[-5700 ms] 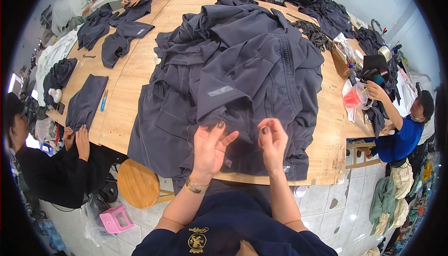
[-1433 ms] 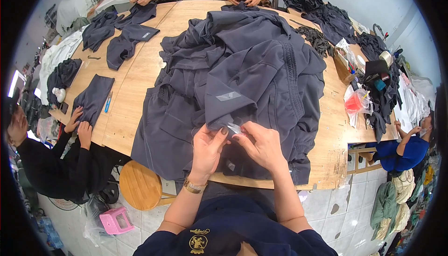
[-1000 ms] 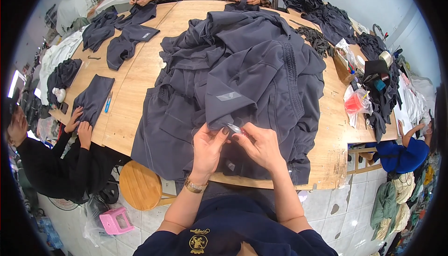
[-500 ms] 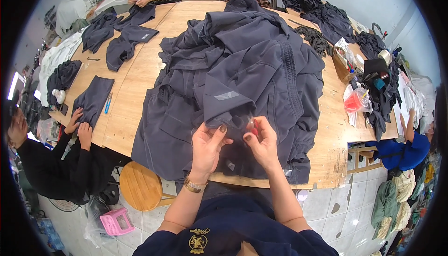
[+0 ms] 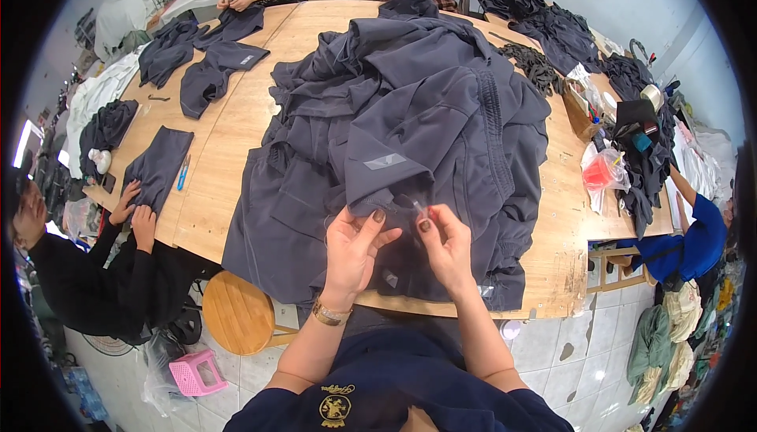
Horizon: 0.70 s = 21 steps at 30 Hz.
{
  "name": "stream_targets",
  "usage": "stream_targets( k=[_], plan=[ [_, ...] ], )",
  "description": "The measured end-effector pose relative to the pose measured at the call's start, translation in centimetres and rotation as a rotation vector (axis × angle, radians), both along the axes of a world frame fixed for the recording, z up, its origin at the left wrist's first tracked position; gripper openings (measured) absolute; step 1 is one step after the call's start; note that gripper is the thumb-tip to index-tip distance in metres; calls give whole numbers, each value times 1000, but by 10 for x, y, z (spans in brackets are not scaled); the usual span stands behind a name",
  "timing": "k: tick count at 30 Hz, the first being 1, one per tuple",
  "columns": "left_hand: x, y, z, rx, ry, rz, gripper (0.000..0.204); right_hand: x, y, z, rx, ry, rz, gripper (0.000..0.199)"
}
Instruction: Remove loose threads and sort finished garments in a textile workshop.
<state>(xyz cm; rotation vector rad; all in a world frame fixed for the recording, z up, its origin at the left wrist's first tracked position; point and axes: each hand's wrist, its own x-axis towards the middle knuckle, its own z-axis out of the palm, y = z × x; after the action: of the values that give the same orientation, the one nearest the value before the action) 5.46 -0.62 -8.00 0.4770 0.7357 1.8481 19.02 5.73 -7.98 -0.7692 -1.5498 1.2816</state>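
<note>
i see a blue-handled tool (image 5: 183, 173) on the bench (image 5: 236, 121); left hand (image 5: 352, 251) pinches the hem of the dark garment (image 5: 402, 136) atop the heap (image 5: 276, 211); right hand (image 5: 449, 247), fingers narrow, holds a small blurred tool (image 5: 423, 214) near it.

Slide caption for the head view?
Left hand holding a dark garment; right hand pinching a small blurred tool beside it.

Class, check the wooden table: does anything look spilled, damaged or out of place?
Near its right front corner, the wooden table looks scuffed and darkened. A clear plastic bag with something red looks odd beside dark garments. No spill shows.
</note>
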Motion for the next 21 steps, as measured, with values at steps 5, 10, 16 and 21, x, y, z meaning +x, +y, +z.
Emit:
stream_targets(
  k=[5, 10, 16, 21],
  plan=[
    [1, 0, 3, -15, -17, -12, 15, 4, -4, -3, 293, -320, -29, 23],
    [2, 0, 4, -25, -39, -11, 14, 1, -2, -3, 328, -339, -21, 25],
    [3, 0, 1, -11, -15, -11, 14, -1, -1, 2, 377, -383, -35, 25],
    [5, 1, 1, -13, 25, 2, 12, -3, -1, 4, 385, -387, -26, 19]
  ],
)
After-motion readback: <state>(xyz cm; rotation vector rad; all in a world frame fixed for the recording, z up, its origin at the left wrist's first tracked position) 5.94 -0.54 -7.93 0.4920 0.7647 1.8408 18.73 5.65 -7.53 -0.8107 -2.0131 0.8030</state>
